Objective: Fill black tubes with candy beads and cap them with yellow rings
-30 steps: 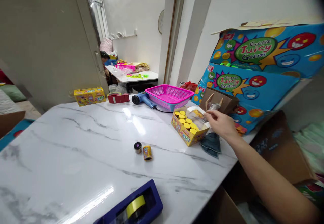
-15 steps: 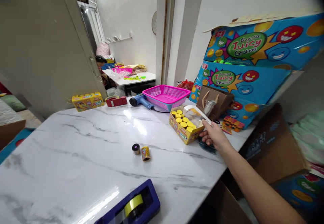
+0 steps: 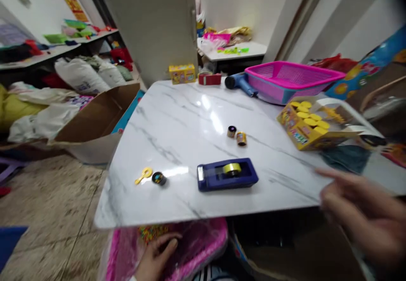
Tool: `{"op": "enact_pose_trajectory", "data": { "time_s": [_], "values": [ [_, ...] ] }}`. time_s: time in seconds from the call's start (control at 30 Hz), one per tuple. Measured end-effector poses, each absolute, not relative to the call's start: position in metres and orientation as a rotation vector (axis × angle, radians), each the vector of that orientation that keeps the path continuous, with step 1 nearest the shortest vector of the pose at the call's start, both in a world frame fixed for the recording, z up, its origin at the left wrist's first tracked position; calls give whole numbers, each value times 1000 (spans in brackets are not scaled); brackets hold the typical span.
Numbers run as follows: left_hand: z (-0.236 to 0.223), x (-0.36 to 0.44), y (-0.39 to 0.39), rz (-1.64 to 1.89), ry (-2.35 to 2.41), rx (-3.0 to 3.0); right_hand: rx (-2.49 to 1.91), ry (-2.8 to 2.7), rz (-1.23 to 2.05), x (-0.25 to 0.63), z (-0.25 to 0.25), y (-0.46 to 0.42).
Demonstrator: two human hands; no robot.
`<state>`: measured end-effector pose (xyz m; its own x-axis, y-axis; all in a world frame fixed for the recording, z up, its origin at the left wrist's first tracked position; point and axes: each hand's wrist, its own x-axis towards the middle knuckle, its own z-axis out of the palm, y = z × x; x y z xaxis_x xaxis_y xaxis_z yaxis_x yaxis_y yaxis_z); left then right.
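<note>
My left hand [image 3: 157,254] reaches over a pink basket [image 3: 218,239] below the table's front edge, its fingers loosely bent and apart, with nothing visible in them. Small multicoloured pieces [image 3: 152,232] lie in that basket beside the hand. My right hand [image 3: 364,213], blurred, hovers empty at the table's right edge, index finger stretched out. Beyond it stands an open yellow box [image 3: 300,128] of yellow-capped little tubs. A blue tape dispenser [image 3: 226,183], a small dark open tub [image 3: 159,178] and a yellow ring-ended piece [image 3: 145,174] lie near the front edge.
Two small tubs, one black-topped [image 3: 231,131] and one yellow [image 3: 241,139], are mid-table. At the back are a closed yellow box [image 3: 182,74], a red tape dispenser [image 3: 209,79], a blue heat gun [image 3: 241,84] and a pink basket [image 3: 294,71]. A cardboard carton [image 3: 91,116] stands left.
The view has swung left and down. My right hand has let go of the yellow box and drawn back toward me. My left hand has come into view over the lower pink basket.
</note>
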<state>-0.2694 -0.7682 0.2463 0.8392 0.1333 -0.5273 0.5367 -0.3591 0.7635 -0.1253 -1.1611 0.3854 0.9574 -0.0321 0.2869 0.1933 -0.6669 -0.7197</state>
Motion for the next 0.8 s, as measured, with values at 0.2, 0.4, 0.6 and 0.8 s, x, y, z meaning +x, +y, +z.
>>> {"op": "enact_pose_trajectory", "data": {
  "time_s": [0.2, 0.4, 0.6, 0.8],
  "values": [
    [233, -291, -770, -422, 469, 1618, -2172, -1152, 133, -220, 281, -1040],
    [236, -310, -755, -335, 556, 1041, -2300, -1510, 308, -263, 214, -994],
    [232, -322, -742, -340, 427, 1392, -2150, -1641, 33, -229, 296, -998],
    [222, -321, -753, -391, 372, 1581, -2464, -1071, -498, -119, 387, -1034]
  ]
}}
